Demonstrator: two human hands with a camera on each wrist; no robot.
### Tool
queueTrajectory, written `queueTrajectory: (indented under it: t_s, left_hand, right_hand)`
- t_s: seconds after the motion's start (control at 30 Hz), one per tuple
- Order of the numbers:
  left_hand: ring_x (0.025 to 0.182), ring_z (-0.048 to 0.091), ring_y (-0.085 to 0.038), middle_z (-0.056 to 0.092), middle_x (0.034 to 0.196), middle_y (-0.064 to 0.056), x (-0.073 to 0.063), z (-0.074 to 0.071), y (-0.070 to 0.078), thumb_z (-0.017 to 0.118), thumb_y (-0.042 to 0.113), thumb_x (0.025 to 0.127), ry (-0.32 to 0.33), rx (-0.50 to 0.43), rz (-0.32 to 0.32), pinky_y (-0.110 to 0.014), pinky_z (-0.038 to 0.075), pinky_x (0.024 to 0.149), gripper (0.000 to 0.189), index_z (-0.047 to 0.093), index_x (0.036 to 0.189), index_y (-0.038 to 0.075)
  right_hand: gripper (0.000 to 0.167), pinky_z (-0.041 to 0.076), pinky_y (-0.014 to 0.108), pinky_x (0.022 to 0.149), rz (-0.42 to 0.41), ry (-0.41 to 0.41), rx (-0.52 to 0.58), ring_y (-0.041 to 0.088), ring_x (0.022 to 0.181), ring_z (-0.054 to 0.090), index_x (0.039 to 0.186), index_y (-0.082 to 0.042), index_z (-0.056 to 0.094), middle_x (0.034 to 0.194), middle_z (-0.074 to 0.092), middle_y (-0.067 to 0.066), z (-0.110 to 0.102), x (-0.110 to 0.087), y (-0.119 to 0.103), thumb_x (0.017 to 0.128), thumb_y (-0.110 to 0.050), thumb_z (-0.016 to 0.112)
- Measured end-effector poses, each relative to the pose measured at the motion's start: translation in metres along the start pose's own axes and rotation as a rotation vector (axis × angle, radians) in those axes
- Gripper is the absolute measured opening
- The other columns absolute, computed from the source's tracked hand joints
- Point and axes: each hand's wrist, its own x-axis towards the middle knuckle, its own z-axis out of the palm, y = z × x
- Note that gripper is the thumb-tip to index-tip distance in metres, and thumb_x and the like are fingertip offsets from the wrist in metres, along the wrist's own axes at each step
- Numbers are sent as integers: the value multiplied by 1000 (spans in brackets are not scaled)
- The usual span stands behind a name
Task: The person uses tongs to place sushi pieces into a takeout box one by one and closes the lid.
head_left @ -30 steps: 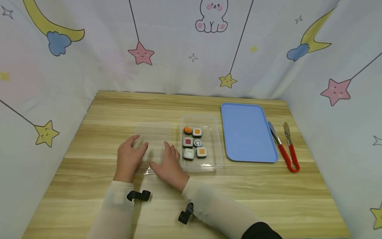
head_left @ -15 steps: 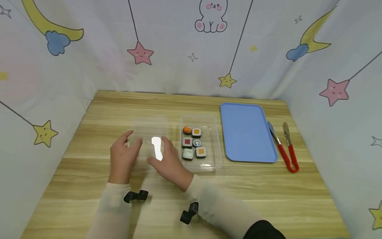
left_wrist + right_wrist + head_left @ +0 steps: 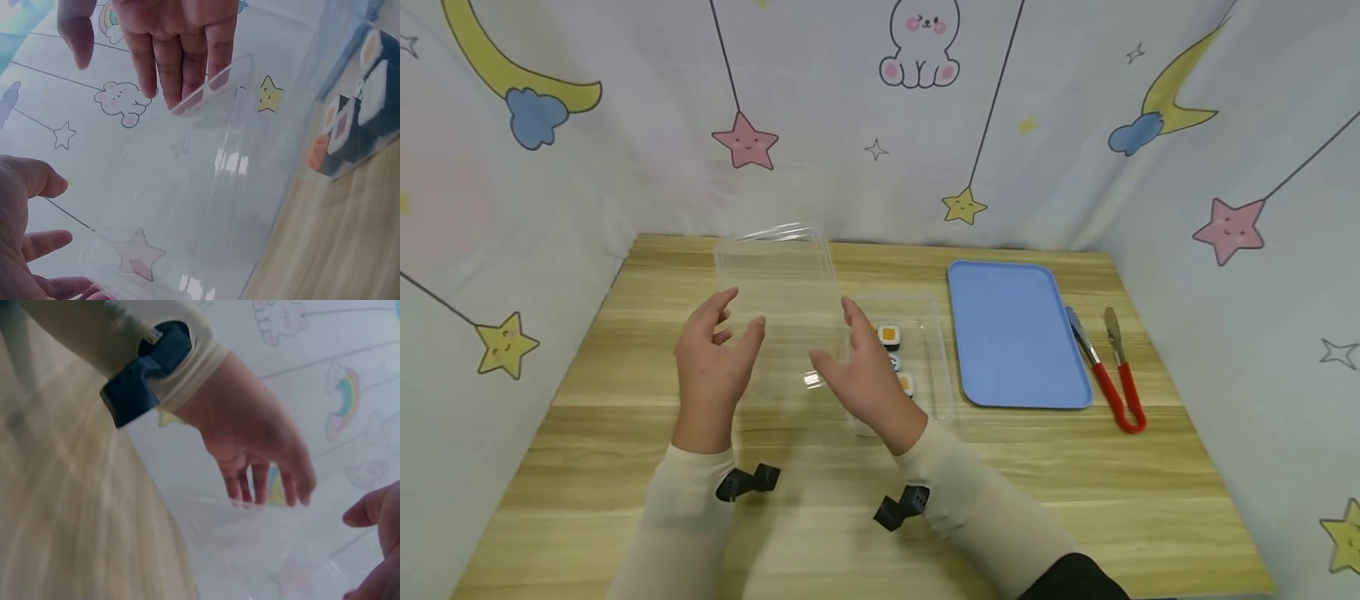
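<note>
A clear plastic lid [image 3: 782,308] is raised off the table between both hands, tilted with its far edge up. The left hand [image 3: 711,371] is at its left side; in the right wrist view that left hand [image 3: 256,434] has its fingertips right at the lid's edge. At the opposite side, the right hand [image 3: 876,379] supports it; in the left wrist view its straight fingers [image 3: 169,62] lie against the lid's rim. Both thumbs stand apart from the fingers. Behind the right hand, a clear box [image 3: 942,358] with sushi pieces [image 3: 889,336] is partly hidden.
Right of the box lies a blue tray [image 3: 1022,333], flat on the wooden table [image 3: 1075,500]. Beyond it are red-handled tongs [image 3: 1120,392], spread apart. A patterned white curtain [image 3: 835,100] encloses the back and sides.
The lid has gone up and away from the table, its far edge rising toward the curtain. Both hands have lifted with it, and the right hand has shifted right, over the box.
</note>
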Motion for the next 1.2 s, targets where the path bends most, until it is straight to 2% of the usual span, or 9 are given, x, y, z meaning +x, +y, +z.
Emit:
queueTrajectory:
  t_s: [0.1,0.23,0.33,0.43,0.5,0.6,0.77,0.93,1.2]
  left_hand:
    - [127,53,-25,57,146,-1,2,7,8,77,19,94,12,-71,65,-44,54,105,49,65,142,18]
    - [125,56,-26,59,142,-4,2,19,15,77,10,92,20,-148,152,-43,57,103,49,66,140,13]
    - [126,56,-25,58,142,-4,0,28,19,76,8,93,-3,-187,188,-41,57,104,51,64,142,13]
    - [129,54,-23,56,144,-3,-1,35,24,75,10,95,-37,-217,200,-38,54,108,55,60,147,15]
    - [130,53,-23,56,143,-5,-2,40,27,74,10,96,-56,-246,202,-37,53,110,57,57,149,15]
    - [129,54,-24,57,139,-10,-1,48,31,73,7,96,-68,-317,194,-35,52,110,56,55,149,8]
    - [126,56,-24,57,134,-15,1,54,35,71,4,96,-96,-405,143,-36,51,111,50,58,145,-1]
    - [123,59,-25,59,132,-14,4,57,34,72,6,97,-115,-402,106,-35,53,108,43,64,139,0]
    - [114,65,-18,68,124,-12,10,61,33,70,5,98,-109,-312,108,-24,58,97,33,70,130,0]
  right_hand:
    - [79,39,55,120,-54,52,8,32,151,34,167,-19,21,168,29,1,-15,1,2,101,-27,65]
    - [73,39,46,122,-117,107,16,20,151,35,166,-17,24,167,33,-3,-32,2,7,104,-25,62]
    - [71,36,39,123,-137,146,15,12,151,34,165,-16,26,166,33,-3,-43,2,11,104,-24,63]
    - [71,37,38,123,-142,192,27,10,150,34,164,-16,28,165,35,-5,-52,3,14,104,-22,64]
    - [69,37,37,123,-149,217,39,9,150,35,164,-17,30,164,36,-7,-57,3,16,104,-20,64]
    - [67,38,37,122,-171,249,61,9,149,36,163,-17,32,164,38,-6,-64,2,19,104,-18,63]
    - [64,41,36,120,-180,291,78,8,146,41,162,-20,35,161,43,-5,-73,0,22,104,-18,63]
    - [58,47,37,114,-174,330,73,11,140,49,158,-21,43,156,49,-6,-80,0,25,103,-17,63]
    - [46,57,39,101,-174,421,-63,18,125,61,148,-12,59,142,61,0,-89,7,31,102,-10,65]
